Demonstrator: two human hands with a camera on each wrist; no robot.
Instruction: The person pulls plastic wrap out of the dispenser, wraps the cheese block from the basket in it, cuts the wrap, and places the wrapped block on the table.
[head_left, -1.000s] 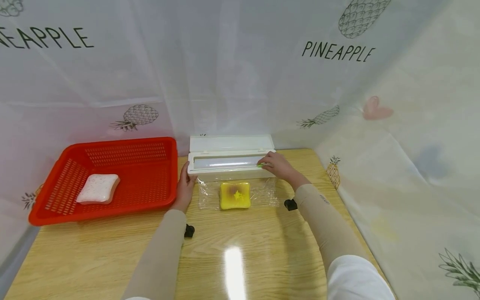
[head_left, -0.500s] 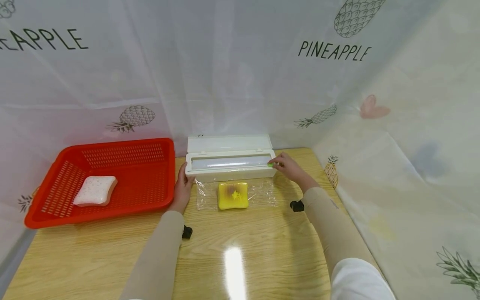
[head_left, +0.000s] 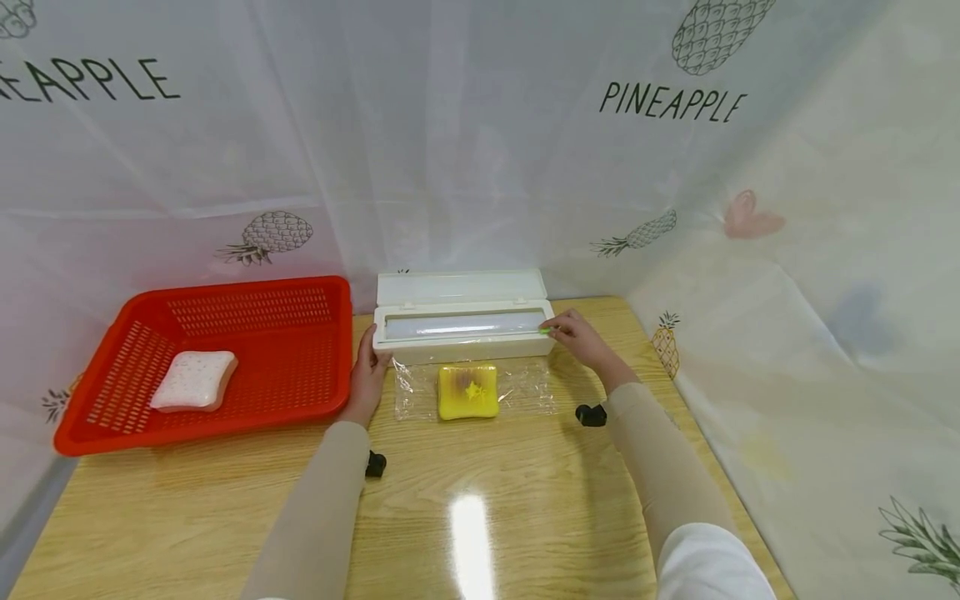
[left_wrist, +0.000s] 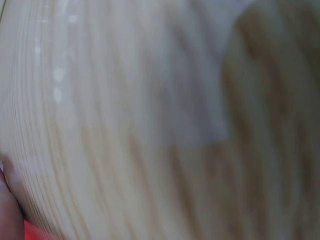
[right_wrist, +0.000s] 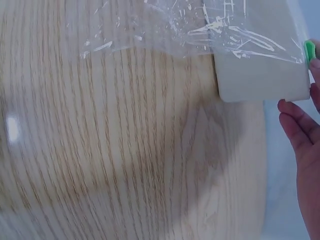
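Note:
A white cling film dispenser (head_left: pixel 480 346) lies at the back of the table, its lid (head_left: pixel 461 287) raised and a roll (head_left: pixel 457 325) showing inside. My left hand (head_left: pixel 367 379) holds the box's left end. At its right end, my right hand (head_left: pixel 581 340) pinches a green slide cutter (right_wrist: pixel 310 50) on the front edge. Clear cling film (right_wrist: pixel 165 27) runs down over the box front onto the table. On it sits a yellow toast-shaped piece (head_left: pixel 457 404) with a star on top. The left wrist view shows mostly blurred tabletop and a bit of finger (left_wrist: pixel 10 210).
A red plastic basket (head_left: pixel 292 408) stands left of the box, touching or close to my left hand. In it lies a white speckled toast-shaped piece (head_left: pixel 195 379). A pineapple-printed curtain (head_left: pixel 465 167) hangs behind the table (head_left: pixel 420 517) and along its right side.
My right hand has slid rightward along the box's front edge with the green slide cutter, then hardly moved in the last half second. My left hand stays on the left end.

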